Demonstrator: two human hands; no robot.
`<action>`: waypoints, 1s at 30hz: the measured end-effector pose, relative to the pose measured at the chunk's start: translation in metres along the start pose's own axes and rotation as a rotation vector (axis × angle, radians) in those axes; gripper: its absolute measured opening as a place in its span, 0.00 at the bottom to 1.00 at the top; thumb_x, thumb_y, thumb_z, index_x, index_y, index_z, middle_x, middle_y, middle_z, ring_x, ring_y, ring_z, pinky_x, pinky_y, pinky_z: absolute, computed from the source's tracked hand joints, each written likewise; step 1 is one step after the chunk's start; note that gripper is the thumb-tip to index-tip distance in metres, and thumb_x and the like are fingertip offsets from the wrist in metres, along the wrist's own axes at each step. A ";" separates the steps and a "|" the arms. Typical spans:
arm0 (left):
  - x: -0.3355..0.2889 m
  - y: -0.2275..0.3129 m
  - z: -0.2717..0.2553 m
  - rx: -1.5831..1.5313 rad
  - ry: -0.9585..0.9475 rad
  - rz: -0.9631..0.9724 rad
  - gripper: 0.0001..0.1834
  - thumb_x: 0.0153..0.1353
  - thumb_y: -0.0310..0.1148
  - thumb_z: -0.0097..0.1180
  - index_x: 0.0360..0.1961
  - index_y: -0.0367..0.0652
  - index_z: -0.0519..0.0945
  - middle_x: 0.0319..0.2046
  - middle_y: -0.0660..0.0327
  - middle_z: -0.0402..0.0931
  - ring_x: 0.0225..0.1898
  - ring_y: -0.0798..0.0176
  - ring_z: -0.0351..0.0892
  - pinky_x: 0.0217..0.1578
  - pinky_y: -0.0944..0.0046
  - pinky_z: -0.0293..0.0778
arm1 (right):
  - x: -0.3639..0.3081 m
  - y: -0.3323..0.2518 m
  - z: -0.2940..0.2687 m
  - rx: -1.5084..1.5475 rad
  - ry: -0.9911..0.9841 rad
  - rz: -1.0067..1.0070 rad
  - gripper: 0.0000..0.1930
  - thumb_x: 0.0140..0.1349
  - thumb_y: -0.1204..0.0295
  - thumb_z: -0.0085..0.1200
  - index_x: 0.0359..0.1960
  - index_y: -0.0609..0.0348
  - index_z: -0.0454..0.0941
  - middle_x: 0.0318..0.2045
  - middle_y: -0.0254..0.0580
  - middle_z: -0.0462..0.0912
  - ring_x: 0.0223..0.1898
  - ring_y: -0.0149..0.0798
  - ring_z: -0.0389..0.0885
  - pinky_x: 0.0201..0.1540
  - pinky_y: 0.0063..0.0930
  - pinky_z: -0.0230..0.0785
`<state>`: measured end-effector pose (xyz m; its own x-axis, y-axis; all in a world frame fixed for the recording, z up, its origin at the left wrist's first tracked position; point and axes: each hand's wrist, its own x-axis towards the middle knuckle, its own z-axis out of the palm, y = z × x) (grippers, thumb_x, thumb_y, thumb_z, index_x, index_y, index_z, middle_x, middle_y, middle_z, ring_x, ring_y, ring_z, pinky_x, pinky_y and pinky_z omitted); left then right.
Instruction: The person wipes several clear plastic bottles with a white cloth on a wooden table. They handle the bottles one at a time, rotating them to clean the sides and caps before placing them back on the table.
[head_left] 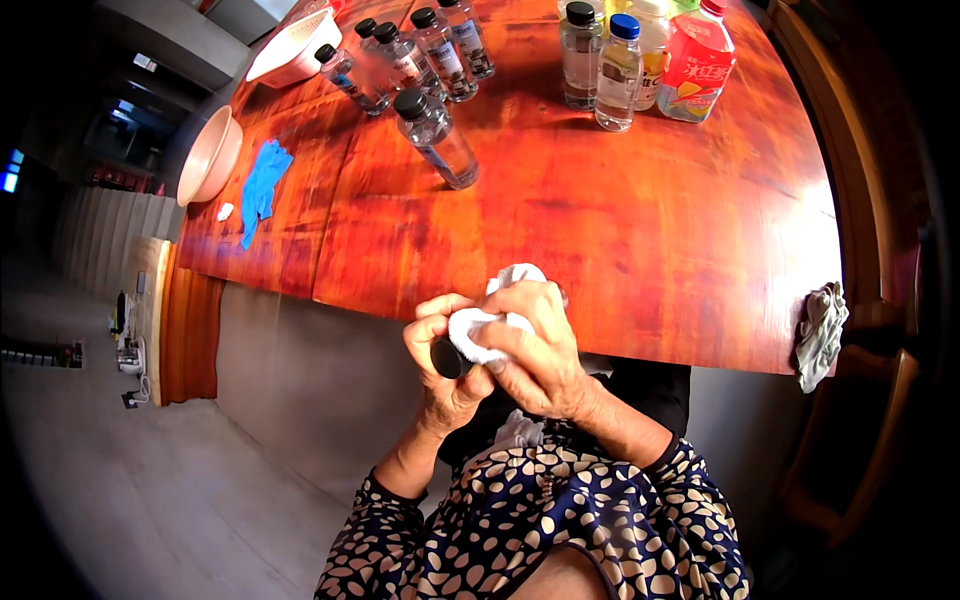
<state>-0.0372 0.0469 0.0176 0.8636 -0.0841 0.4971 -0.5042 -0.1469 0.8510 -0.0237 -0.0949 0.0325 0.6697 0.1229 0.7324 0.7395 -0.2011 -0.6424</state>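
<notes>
Just off the table's near edge, my left hand [440,385] is closed round a bottle whose round black cap [447,360] shows between thumb and fingers. Most of that bottle is hidden by hands and cloth. My right hand [540,350] presses a white cloth [478,333] against it, fingers curled over the folds. Beyond the hands, a clear bottle with a black cap [445,150] stands alone on the table. Several similar labelled bottles [440,55] stand grouped behind it.
Further bottles, including a blue-capped one [619,80] and a red-labelled one [696,65], stand at the far right of the wooden table [600,220]. Leftward are a pink basin [212,160], a basket [292,50] and a blue glove [264,188]. A grey cloth [822,335] hangs over the right edge.
</notes>
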 end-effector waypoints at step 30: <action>0.012 -0.004 -0.007 0.163 -0.100 0.202 0.31 0.55 0.49 0.62 0.55 0.46 0.66 0.60 0.47 0.47 0.55 0.46 0.67 0.55 0.49 0.66 | 0.034 0.019 -0.027 0.345 -0.290 0.360 0.09 0.55 0.73 0.43 0.32 0.64 0.75 0.33 0.43 0.76 0.39 0.42 0.74 0.45 0.33 0.65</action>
<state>-0.0247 0.0532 0.0218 0.7452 -0.2234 0.6283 -0.6666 -0.2732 0.6935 0.0107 -0.1203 0.0511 0.8386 0.3764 0.3939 0.4088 0.0433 -0.9116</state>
